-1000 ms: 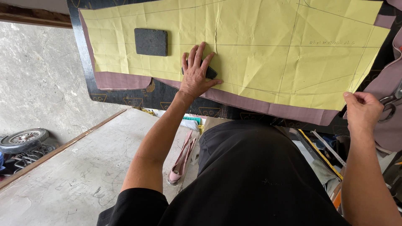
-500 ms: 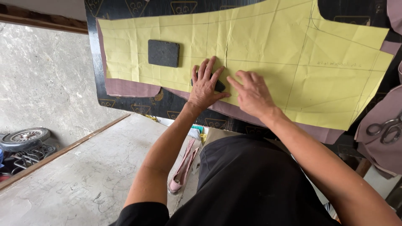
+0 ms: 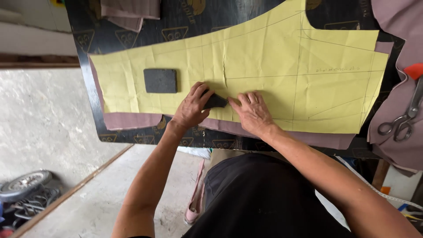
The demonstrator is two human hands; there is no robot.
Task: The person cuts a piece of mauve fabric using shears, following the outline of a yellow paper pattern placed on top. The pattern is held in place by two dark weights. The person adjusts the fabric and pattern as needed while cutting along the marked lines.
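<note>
Left hand [image 3: 190, 108] curled over small dark block [image 3: 215, 102], grip pinching it against yellow pattern [image 3: 264, 57] near front edge of bench [image 3: 88, 88]. Right hand [image 3: 252, 112] lay flat on pattern just beside block, fingers together, fingertips touching block, grip holding nothing. Second dark block [image 3: 160, 80] rested on pattern toward left edge. Mauve fabric [image 3: 132, 120] showed beneath pattern. Scissors [image 3: 403, 119] lay at right edge.

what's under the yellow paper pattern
Mauve fabric lies under the yellow paper pattern, showing along its left and lower edges, on a black board. How far the fabric runs beneath is covered.
</note>
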